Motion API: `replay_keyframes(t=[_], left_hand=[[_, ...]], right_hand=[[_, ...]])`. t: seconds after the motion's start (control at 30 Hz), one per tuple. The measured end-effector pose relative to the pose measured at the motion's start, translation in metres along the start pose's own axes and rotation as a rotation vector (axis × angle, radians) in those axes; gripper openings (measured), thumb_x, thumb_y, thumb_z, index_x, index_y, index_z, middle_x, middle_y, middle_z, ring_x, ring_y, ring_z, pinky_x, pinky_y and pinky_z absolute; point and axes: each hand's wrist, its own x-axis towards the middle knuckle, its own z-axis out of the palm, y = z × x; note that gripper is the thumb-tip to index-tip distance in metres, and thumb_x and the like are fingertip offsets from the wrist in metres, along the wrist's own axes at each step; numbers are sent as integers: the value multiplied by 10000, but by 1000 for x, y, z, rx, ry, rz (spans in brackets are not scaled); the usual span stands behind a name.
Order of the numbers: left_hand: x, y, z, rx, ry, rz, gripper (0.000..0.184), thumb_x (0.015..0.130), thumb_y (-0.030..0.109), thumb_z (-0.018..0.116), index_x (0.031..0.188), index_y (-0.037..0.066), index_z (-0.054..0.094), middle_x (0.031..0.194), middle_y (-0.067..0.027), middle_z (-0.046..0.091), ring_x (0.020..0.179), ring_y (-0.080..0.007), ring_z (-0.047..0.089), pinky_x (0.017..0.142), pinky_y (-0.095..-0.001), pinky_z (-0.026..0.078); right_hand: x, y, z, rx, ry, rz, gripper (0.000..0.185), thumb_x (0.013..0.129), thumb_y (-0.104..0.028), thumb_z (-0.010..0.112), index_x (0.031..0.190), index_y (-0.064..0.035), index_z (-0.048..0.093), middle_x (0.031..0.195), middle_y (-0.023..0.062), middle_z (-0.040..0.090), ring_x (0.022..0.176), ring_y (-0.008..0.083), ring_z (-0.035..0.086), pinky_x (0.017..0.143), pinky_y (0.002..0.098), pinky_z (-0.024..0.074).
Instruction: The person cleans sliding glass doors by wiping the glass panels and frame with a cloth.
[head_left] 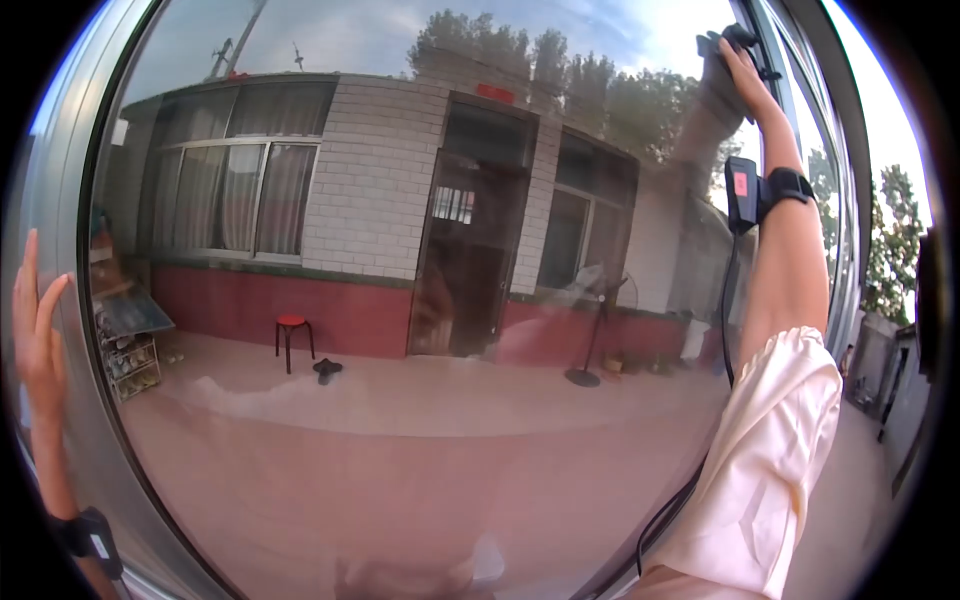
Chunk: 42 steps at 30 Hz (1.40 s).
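So nearest to me is the shiny pale sleeve (750, 470) on the right arm, which is stretched way up. There's a black box (741, 195) with a pinkish label strapped at that wrist, with a black cable (726, 300) hanging off it. Left wrist has a dark strap (88, 535) too. The left hand (42, 345) is upright by the silver frame (115, 450), fingers straight and spread, nothing in them; can't tell if it's actually touching the metal. The right hand (750, 82) is up at the top right corner of the big glass pane (450, 490), right beside a small black thing (738, 38). Honestly can't tell if those fingers are gripping it or just lying over it. The pane itself stands upright, filling the space between both arms. Showing in the glass there's a tiled yard with a red-topped stool (291, 322), something dark (326, 371) on the ground near it and a standing fan (595, 335), then a brick house (375, 180) with curtained windows, and trees (545, 65) behind it
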Motion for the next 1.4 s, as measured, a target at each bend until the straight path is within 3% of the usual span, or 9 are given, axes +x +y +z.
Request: replay_keyframes(t=[0.3,0.47,0.6,0.67,0.87,0.97,1.0,1.1,1.4], left_hand=[[5,9,-11,110,52,56,531,719,-185,371,1153,20,598,1439,-196,410,1355,-339,368,1126,-456,262],[-4,11,-5,119,116,94,581,706,-187,371,1197,33,590,1450,-171,403,1364,-317,360,1122,-463,277],[-14,19,-4,59,171,69,577,707,-168,407,1208,51,595,1441,-174,413,1349,-322,378,1110,-453,304],[5,23,-19,75,181,54,569,711,-138,450,1223,67,592,1436,-176,419,1338,-325,391,1104,-452,312],[11,16,-11,-29,226,13,448,749,-77,488,1168,32,605,1401,-210,447,1325,-322,416,1080,-462,336],[9,18,-10,-40,237,14,429,749,-75,494,1150,28,607,1401,-210,448,1324,-319,418,1079,-466,335],[8,19,-10,-47,233,1,423,754,-69,497,1153,25,600,1403,-209,446,1325,-318,417,1080,-466,332],[3,16,-14,-60,215,-13,418,767,-57,500,1169,21,583,1412,-203,438,1328,-313,414,1083,-465,324],[3,16,-16,-29,141,-1,517,750,-104,464,1246,27,525,1464,-139,392,1364,-275,361,1109,-440,300]], right_hand=[[-53,115,-37,34,78,251,823,903,-611,432,1434,9,334,1482,204,328,1363,293,335,1103,349,258],[-192,160,-36,-469,83,138,772,939,-594,347,1444,-12,323,1510,224,254,1420,305,216,1147,370,177],[-261,62,7,-250,344,458,767,941,-590,343,1448,-16,315,1511,197,274,1412,324,227,1142,376,178],[-222,106,-3,-536,99,125,776,938,-605,325,1455,-26,310,1523,189,254,1424,305,206,1150,373,153],[-112,-282,144,-487,118,91,843,874,-719,287,1448,-106,363,1514,110,313,1413,238,254,1141,405,175],[-81,-384,224,-318,414,-227,739,885,-637,359,1394,-106,433,1496,103,338,1393,279,264,1104,594,135],[-81,-424,234,-351,271,-158,826,886,-698,311,1479,-124,301,1565,69,205,1445,258,157,1153,488,80],[-128,-545,271,-189,310,-385,621,927,-463,410,1377,-37,444,1447,197,384,1354,363,309,1122,539,159],[-243,-500,256,-7,257,-700,537,795,-436,575,1246,-145,554,1341,95,498,1275,277,406,1053,565,238]])
